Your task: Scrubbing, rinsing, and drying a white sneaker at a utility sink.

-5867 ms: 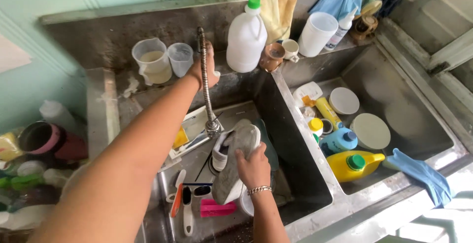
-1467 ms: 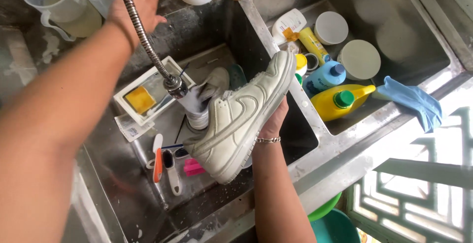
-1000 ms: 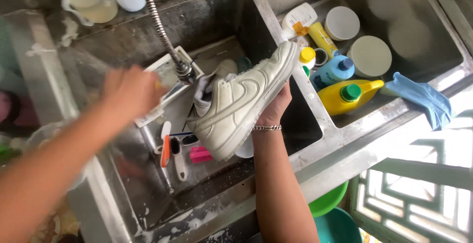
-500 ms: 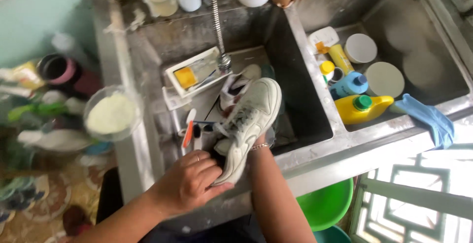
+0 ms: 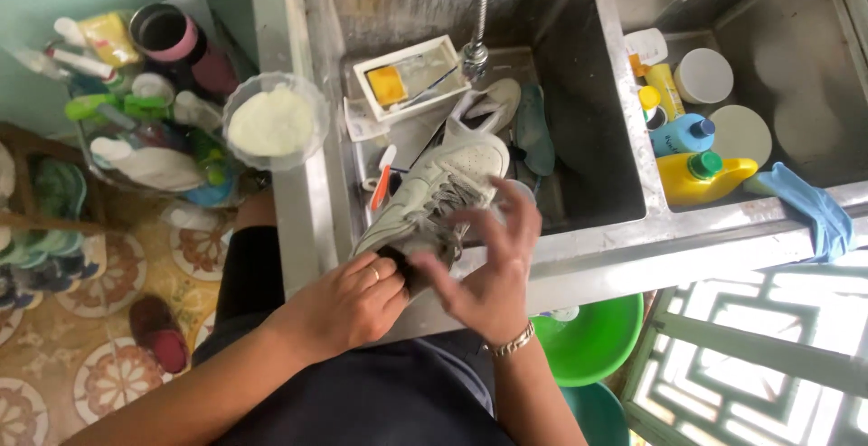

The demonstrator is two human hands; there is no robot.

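Observation:
A wet white sneaker (image 5: 440, 191) lies tilted over the front edge of the left sink basin (image 5: 579, 130), toe pointing away from me. My left hand (image 5: 351, 302) grips its heel end. My right hand (image 5: 493, 274), with a bracelet on the wrist, is at the shoe's opening with fingers spread and thumb touching the tongue area. A second white sneaker (image 5: 493, 105) rests in the basin under the flexible metal faucet hose (image 5: 476, 12).
An orange-handled brush (image 5: 382, 178) and a white soap tray with a yellow sponge (image 5: 409, 76) lie in the basin. A bowl of white powder (image 5: 270, 122) sits on the left ledge. Bottles, lids and a yellow jug (image 5: 701, 177) fill the right basin; green basins (image 5: 597, 338) stand below.
My view has swung left and down. My right hand let go of the sole and now reaches to the shoe's opening with fingers spread; my left hand stays on the heel.

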